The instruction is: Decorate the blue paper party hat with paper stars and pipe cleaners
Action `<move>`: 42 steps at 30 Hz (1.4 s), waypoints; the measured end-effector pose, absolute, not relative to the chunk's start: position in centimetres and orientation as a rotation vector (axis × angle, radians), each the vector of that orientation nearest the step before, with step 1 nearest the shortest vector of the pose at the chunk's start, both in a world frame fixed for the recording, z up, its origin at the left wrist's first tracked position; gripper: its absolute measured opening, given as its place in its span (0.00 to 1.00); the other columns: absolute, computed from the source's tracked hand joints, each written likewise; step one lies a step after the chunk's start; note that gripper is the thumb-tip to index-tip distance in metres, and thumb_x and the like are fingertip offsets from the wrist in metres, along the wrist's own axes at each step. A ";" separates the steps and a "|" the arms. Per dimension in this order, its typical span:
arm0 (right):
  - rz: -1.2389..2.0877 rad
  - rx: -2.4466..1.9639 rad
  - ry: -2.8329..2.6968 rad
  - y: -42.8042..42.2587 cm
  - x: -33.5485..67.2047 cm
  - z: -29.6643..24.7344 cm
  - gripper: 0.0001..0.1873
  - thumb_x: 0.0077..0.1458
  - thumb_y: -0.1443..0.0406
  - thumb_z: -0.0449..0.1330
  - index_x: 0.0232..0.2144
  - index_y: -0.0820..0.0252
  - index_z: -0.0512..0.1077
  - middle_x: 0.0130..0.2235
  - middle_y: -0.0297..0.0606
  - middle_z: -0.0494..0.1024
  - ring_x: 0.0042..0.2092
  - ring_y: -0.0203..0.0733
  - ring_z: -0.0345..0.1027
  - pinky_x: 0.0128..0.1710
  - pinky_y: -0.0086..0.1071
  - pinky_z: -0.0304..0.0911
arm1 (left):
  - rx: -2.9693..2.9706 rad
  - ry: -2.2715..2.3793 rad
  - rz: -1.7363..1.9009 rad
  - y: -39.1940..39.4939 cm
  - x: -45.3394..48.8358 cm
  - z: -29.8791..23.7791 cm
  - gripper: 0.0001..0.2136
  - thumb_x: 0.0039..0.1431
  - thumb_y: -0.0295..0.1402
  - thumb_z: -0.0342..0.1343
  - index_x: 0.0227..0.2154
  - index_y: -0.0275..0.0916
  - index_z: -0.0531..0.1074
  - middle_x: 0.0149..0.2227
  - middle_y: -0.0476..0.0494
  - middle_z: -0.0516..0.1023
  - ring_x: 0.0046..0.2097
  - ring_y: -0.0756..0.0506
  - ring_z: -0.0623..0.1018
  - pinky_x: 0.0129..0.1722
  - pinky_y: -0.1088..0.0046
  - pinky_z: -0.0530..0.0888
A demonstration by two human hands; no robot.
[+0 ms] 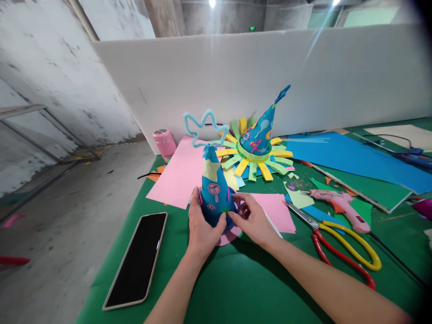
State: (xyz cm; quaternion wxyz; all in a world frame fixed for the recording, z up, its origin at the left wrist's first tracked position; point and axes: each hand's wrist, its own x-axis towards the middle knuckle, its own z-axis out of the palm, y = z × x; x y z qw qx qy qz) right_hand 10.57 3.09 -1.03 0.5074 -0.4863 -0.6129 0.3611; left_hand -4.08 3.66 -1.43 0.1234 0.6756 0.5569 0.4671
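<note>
A blue paper cone hat (209, 198) stands upright before me, topped by a light blue pipe-cleaner star (206, 128). It bears a pale yellow patch and a pink face drawing, with a pink round base (229, 236) beneath. My left hand (202, 225) wraps round the hat's left side, thumb on its lower front. On the right, my right hand (251, 218) pinches at the lower edge, close to a small green piece (225, 210). Its other fingertips are partly hidden behind the hat. Farther back stands a second blue cone hat (258, 137) with a yellow and green strip brim.
Left of my hands lies a phone (137, 261). To the right are scissors (324, 227) and a pink glue gun (340, 202) with its cord. Pink paper (175, 180), blue sheets (354, 157) and a pink jar (165, 145) lie or stand behind. A white panel (270, 72) borders the table.
</note>
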 end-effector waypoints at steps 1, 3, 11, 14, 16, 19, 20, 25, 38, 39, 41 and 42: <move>0.883 -1.160 -1.479 3.1 10.7 -1.1 0.18 0.47 0.68 0.57 0.43 0.58 0.64 0.40 0.39 0.67 0.29 0.34 0.59 0.29 0.30 0.62 | 1.974 1.623 1.365 3.7 -4.1 -1.4 0.40 0.44 0.34 0.57 0.58 0.36 0.42 0.57 0.30 0.54 0.57 0.36 0.58 0.53 0.54 0.60; 0.919 -1.139 -1.482 3.1 10.8 -1.1 0.17 0.48 0.67 0.56 0.43 0.58 0.64 0.40 0.39 0.67 0.30 0.34 0.60 0.29 0.29 0.62 | 1.980 1.618 1.369 3.7 -4.2 -1.5 0.41 0.43 0.34 0.58 0.58 0.36 0.41 0.57 0.31 0.54 0.57 0.36 0.57 0.53 0.54 0.60; 0.903 -1.155 -1.442 3.3 10.5 -1.1 0.17 0.47 0.66 0.57 0.42 0.59 0.65 0.37 0.38 0.68 0.28 0.34 0.59 0.27 0.29 0.61 | 1.948 1.608 1.388 3.8 -4.0 -1.6 0.42 0.42 0.34 0.58 0.58 0.38 0.41 0.57 0.32 0.55 0.57 0.37 0.59 0.53 0.55 0.60; 0.905 -1.148 -1.456 3.2 10.6 -1.2 0.16 0.49 0.67 0.55 0.42 0.59 0.65 0.38 0.38 0.68 0.29 0.34 0.60 0.28 0.29 0.61 | 1.954 1.589 1.387 3.7 -4.1 -1.5 0.41 0.43 0.33 0.58 0.58 0.39 0.41 0.57 0.33 0.54 0.57 0.37 0.58 0.53 0.55 0.59; 0.913 -1.141 -1.468 3.2 10.8 -1.3 0.15 0.50 0.67 0.54 0.43 0.58 0.65 0.39 0.38 0.68 0.30 0.35 0.61 0.29 0.29 0.62 | 1.975 1.572 1.363 3.6 -4.2 -1.4 0.41 0.43 0.32 0.57 0.58 0.38 0.40 0.58 0.33 0.53 0.58 0.36 0.57 0.54 0.54 0.58; 0.927 -1.134 -1.474 3.2 11.0 -1.4 0.15 0.51 0.67 0.52 0.43 0.58 0.65 0.40 0.39 0.67 0.31 0.35 0.61 0.29 0.29 0.62 | 2.007 1.559 1.339 3.4 -4.5 -1.3 0.40 0.44 0.31 0.56 0.58 0.37 0.40 0.58 0.32 0.52 0.58 0.35 0.56 0.54 0.54 0.58; 0.928 -1.133 -1.475 3.2 11.0 -1.4 0.15 0.51 0.67 0.52 0.44 0.58 0.65 0.40 0.39 0.67 0.31 0.35 0.61 0.29 0.29 0.62 | 2.013 1.556 1.340 3.4 -4.5 -1.3 0.40 0.44 0.31 0.56 0.58 0.36 0.40 0.58 0.32 0.52 0.58 0.35 0.56 0.54 0.54 0.58; 0.918 -1.161 -1.464 3.1 10.6 -1.0 0.18 0.48 0.66 0.57 0.43 0.60 0.64 0.38 0.38 0.67 0.29 0.34 0.59 0.28 0.29 0.60 | 2.000 1.574 1.352 3.5 -4.4 -1.5 0.40 0.45 0.34 0.56 0.58 0.34 0.41 0.58 0.29 0.53 0.58 0.35 0.57 0.53 0.54 0.59; 0.851 -1.174 -1.467 3.0 10.5 -0.9 0.16 0.48 0.65 0.56 0.43 0.58 0.66 0.38 0.39 0.68 0.28 0.34 0.60 0.26 0.29 0.61 | 1.991 1.522 1.361 3.6 -4.5 -1.5 0.37 0.48 0.31 0.54 0.59 0.38 0.40 0.59 0.31 0.51 0.59 0.36 0.55 0.54 0.53 0.57; 0.851 -1.165 -1.458 3.0 10.7 -0.9 0.16 0.49 0.64 0.55 0.43 0.58 0.66 0.38 0.39 0.68 0.28 0.34 0.61 0.26 0.29 0.62 | 1.998 1.490 1.361 3.5 -4.6 -1.5 0.37 0.48 0.30 0.53 0.59 0.38 0.40 0.59 0.32 0.49 0.59 0.36 0.54 0.55 0.53 0.56; 0.834 -1.159 -1.403 3.0 11.2 -0.8 0.16 0.51 0.63 0.54 0.43 0.59 0.65 0.37 0.40 0.68 0.27 0.34 0.61 0.24 0.28 0.61 | 2.015 1.432 1.372 3.4 -4.9 -1.5 0.36 0.49 0.28 0.51 0.59 0.39 0.39 0.60 0.33 0.47 0.60 0.37 0.52 0.56 0.53 0.54; 0.818 -1.161 -1.368 3.1 11.5 -0.8 0.15 0.52 0.62 0.53 0.43 0.59 0.65 0.36 0.39 0.68 0.27 0.33 0.61 0.23 0.28 0.61 | 2.025 1.414 1.378 3.3 -5.0 -1.5 0.36 0.49 0.27 0.50 0.59 0.39 0.38 0.60 0.33 0.47 0.60 0.37 0.52 0.56 0.53 0.53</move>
